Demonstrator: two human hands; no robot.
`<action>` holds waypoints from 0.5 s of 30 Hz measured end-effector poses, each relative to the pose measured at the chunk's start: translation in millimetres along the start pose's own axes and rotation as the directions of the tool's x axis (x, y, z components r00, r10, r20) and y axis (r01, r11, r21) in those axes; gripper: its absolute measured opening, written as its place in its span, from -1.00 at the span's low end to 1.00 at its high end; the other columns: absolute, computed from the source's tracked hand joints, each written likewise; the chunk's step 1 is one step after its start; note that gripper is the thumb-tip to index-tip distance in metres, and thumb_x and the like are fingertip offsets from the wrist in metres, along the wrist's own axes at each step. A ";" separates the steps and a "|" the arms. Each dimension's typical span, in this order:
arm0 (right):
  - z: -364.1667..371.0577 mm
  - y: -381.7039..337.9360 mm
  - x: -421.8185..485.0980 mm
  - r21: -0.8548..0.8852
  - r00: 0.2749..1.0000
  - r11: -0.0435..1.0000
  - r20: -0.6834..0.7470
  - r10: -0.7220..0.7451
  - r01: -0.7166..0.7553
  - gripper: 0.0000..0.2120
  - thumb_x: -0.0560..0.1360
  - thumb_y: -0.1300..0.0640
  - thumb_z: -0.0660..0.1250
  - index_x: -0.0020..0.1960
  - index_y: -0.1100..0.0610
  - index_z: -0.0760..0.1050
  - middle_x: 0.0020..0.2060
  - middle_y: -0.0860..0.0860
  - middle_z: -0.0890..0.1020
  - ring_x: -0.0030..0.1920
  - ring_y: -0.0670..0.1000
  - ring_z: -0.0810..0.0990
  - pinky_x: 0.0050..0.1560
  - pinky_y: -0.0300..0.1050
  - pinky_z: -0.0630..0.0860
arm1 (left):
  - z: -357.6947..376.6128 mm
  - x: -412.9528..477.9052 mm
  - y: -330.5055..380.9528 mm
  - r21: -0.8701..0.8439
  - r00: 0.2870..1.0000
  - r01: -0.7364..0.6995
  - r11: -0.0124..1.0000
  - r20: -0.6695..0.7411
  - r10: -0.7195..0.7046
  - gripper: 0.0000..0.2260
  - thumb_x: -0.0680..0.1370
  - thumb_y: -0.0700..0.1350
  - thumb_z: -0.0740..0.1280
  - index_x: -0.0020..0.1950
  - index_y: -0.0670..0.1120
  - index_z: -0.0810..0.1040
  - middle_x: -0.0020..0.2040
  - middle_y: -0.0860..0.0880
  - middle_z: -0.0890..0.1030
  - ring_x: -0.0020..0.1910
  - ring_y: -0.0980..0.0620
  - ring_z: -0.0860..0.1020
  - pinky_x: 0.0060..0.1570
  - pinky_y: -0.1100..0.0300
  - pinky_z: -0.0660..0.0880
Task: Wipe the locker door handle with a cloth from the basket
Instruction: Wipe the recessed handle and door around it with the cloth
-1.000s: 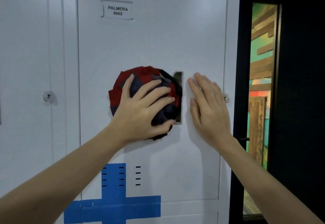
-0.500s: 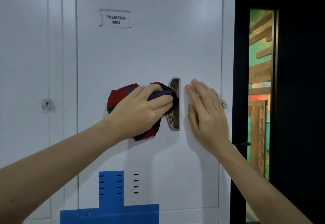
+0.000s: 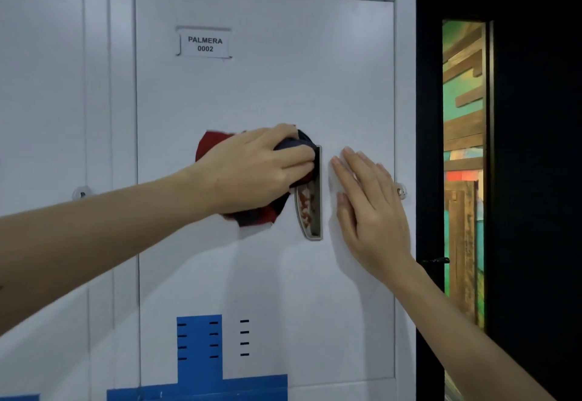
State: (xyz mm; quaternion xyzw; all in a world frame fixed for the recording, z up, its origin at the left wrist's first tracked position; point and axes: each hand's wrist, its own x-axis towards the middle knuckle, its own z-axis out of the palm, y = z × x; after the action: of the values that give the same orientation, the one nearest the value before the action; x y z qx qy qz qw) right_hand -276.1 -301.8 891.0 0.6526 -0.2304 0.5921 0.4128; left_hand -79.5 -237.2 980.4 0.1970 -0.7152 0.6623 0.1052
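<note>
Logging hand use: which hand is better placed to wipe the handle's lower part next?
Probably the left hand: it grips the cloth on the handle; the right hand lies flat on the door.

On the locker door (image 3: 283, 91), the label (image 3: 204, 44) sat upper left, the handle (image 3: 310, 211) stood at mid-height right of centre, the cloth (image 3: 211, 148) lay against the handle's upper left part under the left hand (image 3: 252, 173), and the right hand (image 3: 371, 211) lay flat just right of the handle.
</note>
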 end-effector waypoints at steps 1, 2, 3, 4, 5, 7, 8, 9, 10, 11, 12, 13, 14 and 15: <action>0.1 0.0 0.0 -0.002 1.000 1.000 0.002 0.003 -0.003 -0.62 0.58 0.20 0.08 0.39 0.22 0.30 0.36 0.15 0.39 0.39 0.08 0.29 0.41 0.05 0.22 | -0.1 2.3 -1.8 0.021 1.000 0.011 1.000 -0.015 -0.011 -0.67 0.56 -0.34 0.00 0.03 -0.25 0.56 0.01 -0.11 0.57 0.03 -0.20 0.49 -0.01 0.00 0.52; 0.2 0.0 0.0 -0.004 1.000 1.000 0.002 0.004 -0.004 -0.62 0.58 0.20 0.08 0.38 0.22 0.31 0.36 0.15 0.39 0.39 0.08 0.29 0.41 0.05 0.22 | -0.7 3.3 0.2 0.027 0.999 0.030 0.999 -0.027 -0.029 -0.69 0.54 -0.37 0.03 0.02 -0.25 0.56 0.00 -0.11 0.57 0.03 -0.21 0.48 -0.02 0.00 0.52; 0.2 0.2 0.5 -0.002 1.000 1.000 0.001 0.003 -0.003 -0.62 0.58 0.20 0.08 0.38 0.22 0.31 0.36 0.15 0.39 0.39 0.07 0.29 0.41 0.05 0.22 | -1.5 2.8 4.9 0.029 0.998 0.051 0.998 -0.035 -0.050 -0.70 0.52 -0.38 0.04 0.00 -0.26 0.57 -0.03 -0.11 0.57 0.01 -0.21 0.48 -0.04 0.01 0.52; 0.4 0.5 1.2 0.003 1.000 1.000 0.001 0.001 -0.001 -0.62 0.58 0.20 0.08 0.38 0.23 0.31 0.35 0.15 0.39 0.39 0.07 0.29 0.41 0.05 0.22 | -1.9 1.0 11.3 0.032 0.997 0.068 0.997 -0.026 -0.067 -0.70 0.52 -0.37 0.04 -0.02 -0.27 0.57 -0.05 -0.11 0.56 -0.01 -0.21 0.49 -0.06 0.01 0.52; 0.4 0.6 1.4 0.007 1.000 1.000 0.002 -0.001 0.001 -0.62 0.58 0.20 0.08 0.38 0.23 0.30 0.35 0.15 0.39 0.39 0.07 0.29 0.41 0.05 0.22 | -2.9 -0.9 18.0 0.034 0.997 0.077 0.996 -0.005 -0.077 -0.69 0.53 -0.37 0.02 -0.04 -0.27 0.56 -0.07 -0.12 0.55 -0.02 -0.21 0.49 -0.06 0.01 0.52; 0.2 0.8 1.1 0.011 1.000 1.000 0.002 -0.006 0.006 -0.62 0.59 0.20 0.07 0.38 0.23 0.30 0.36 0.15 0.39 0.39 0.08 0.29 0.41 0.05 0.22 | -6.0 -4.7 24.7 0.037 0.998 0.053 0.998 0.042 -0.055 -0.67 0.54 -0.36 -0.01 -0.02 -0.28 0.55 -0.06 -0.14 0.53 -0.02 -0.21 0.48 -0.05 0.01 0.51; 0.2 1.0 0.8 0.010 1.000 1.000 0.001 -0.007 0.007 -0.62 0.59 0.20 0.07 0.38 0.23 0.30 0.36 0.16 0.39 0.39 0.08 0.29 0.41 0.06 0.22 | -7.7 -5.2 22.9 0.047 0.998 0.043 0.998 0.042 -0.045 -0.67 0.54 -0.36 -0.02 0.01 -0.27 0.55 -0.05 -0.13 0.54 -0.02 -0.21 0.48 -0.05 0.02 0.51; 0.2 0.8 0.4 0.010 1.000 1.000 0.003 -0.006 0.006 -0.62 0.58 0.20 0.08 0.39 0.23 0.30 0.36 0.16 0.39 0.39 0.08 0.29 0.41 0.05 0.22 | -8.4 -4.3 18.7 0.059 0.998 0.047 0.997 0.027 -0.049 -0.65 0.54 -0.35 -0.03 0.02 -0.26 0.56 -0.04 -0.12 0.55 -0.01 -0.21 0.50 -0.07 0.03 0.51; 0.1 0.6 0.1 0.009 1.000 1.000 0.004 -0.003 0.003 -0.62 0.58 0.20 0.08 0.39 0.23 0.30 0.36 0.15 0.39 0.39 0.08 0.29 0.41 0.05 0.22 | -9.0 -2.4 14.5 0.073 0.998 0.058 0.996 0.011 -0.059 -0.61 0.54 -0.35 -0.05 0.01 -0.24 0.57 -0.05 -0.10 0.57 -0.02 -0.20 0.52 -0.09 0.05 0.52; 0.1 0.8 0.0 0.009 1.000 1.000 0.004 0.000 0.000 -0.62 0.57 0.21 0.09 0.38 0.22 0.31 0.35 0.15 0.39 0.39 0.07 0.29 0.41 0.05 0.22 | -10.0 0.4 11.8 0.086 0.998 0.062 0.994 0.007 -0.063 -0.56 0.54 -0.36 -0.11 -0.03 -0.23 0.58 -0.08 -0.09 0.57 -0.02 -0.19 0.53 -0.12 0.05 0.52; 0.2 1.0 0.0 0.008 1.000 1.000 0.003 0.002 -0.002 -0.62 0.57 0.22 0.10 0.38 0.23 0.32 0.35 0.15 0.40 0.39 0.07 0.29 0.41 0.05 0.22 | -11.4 3.7 11.8 0.098 0.998 0.055 0.994 0.008 -0.056 -0.50 0.54 -0.36 -0.17 -0.08 -0.22 0.58 -0.12 -0.08 0.56 -0.04 -0.19 0.53 -0.15 0.06 0.52; 0.3 1.2 0.1 0.008 1.000 1.000 0.002 0.002 -0.002 -0.62 0.57 0.22 0.11 0.38 0.23 0.32 0.35 0.16 0.40 0.39 0.08 0.29 0.41 0.04 0.22 | -12.8 6.3 14.1 0.109 0.999 0.052 0.993 0.009 -0.053 -0.47 0.54 -0.36 -0.21 -0.13 -0.22 0.58 -0.15 -0.08 0.55 -0.05 -0.18 0.53 -0.17 0.06 0.51; 0.3 1.1 0.0 0.008 1.000 1.000 0.003 0.001 -0.001 -0.61 0.56 0.23 0.11 0.38 0.23 0.32 0.35 0.16 0.40 0.39 0.07 0.29 0.42 0.04 0.22 | -13.3 7.5 18.3 0.115 0.998 0.058 0.992 0.008 -0.059 -0.47 0.54 -0.36 -0.22 -0.17 -0.22 0.57 -0.17 -0.08 0.53 -0.07 -0.18 0.53 -0.19 0.07 0.51; 0.3 1.0 0.0 0.008 1.000 1.000 0.003 0.000 0.000 -0.61 0.56 0.24 0.12 0.38 0.23 0.32 0.35 0.16 0.40 0.39 0.07 0.29 0.42 0.03 0.21 | -12.1 6.3 23.6 0.114 0.998 0.064 0.991 0.008 -0.066 -0.49 0.54 -0.35 -0.20 -0.18 -0.22 0.55 -0.18 -0.09 0.52 -0.07 -0.18 0.52 -0.19 0.07 0.50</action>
State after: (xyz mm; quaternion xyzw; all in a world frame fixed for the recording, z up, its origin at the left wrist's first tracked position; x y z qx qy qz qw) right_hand -276.7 -302.7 891.3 0.6552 -0.2286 0.5919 0.4100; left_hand -96.5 -225.1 962.8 0.2298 -0.6700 0.6971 0.1111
